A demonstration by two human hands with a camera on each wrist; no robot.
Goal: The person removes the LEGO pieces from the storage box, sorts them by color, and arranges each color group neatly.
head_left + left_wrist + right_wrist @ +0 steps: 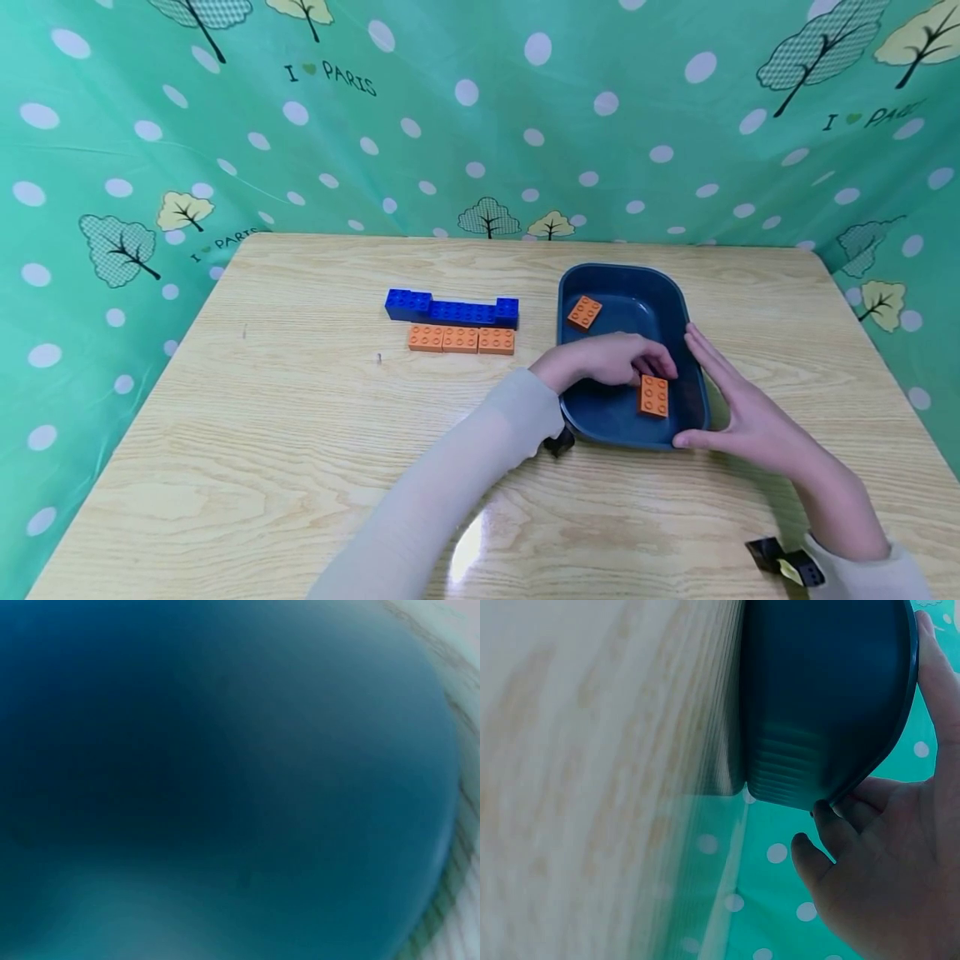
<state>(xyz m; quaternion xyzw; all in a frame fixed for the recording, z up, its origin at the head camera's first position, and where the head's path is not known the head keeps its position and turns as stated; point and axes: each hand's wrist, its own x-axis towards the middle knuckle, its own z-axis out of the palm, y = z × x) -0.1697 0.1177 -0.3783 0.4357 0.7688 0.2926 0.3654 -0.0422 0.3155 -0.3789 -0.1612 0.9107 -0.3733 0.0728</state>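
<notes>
A dark blue bin (pixel 615 429) stands at the right of the table. My left hand (pixel 611 358) reaches into it over the left rim, fingers bent at the far end of an orange brick (pixel 654 397). Whether they pinch that brick is not clear. Another orange brick (pixel 584 312) lies in the bin's far left corner. At the bin's near right corner my right hand (pixel 750 421) touches the rim, index finger and thumb spread apart; the right wrist view shows the hand (pixel 889 862) against the bin's outer wall (pixel 817 712). Blue blur fills most of the left wrist view.
Left of the bin, several blue bricks (pixel 461 313) form a joined bar with raised ends. In front of it, three orange bricks (pixel 461 339) lie in a row. A green dotted cloth (pixel 420 167) hangs behind the wooden table (pixel 262 433).
</notes>
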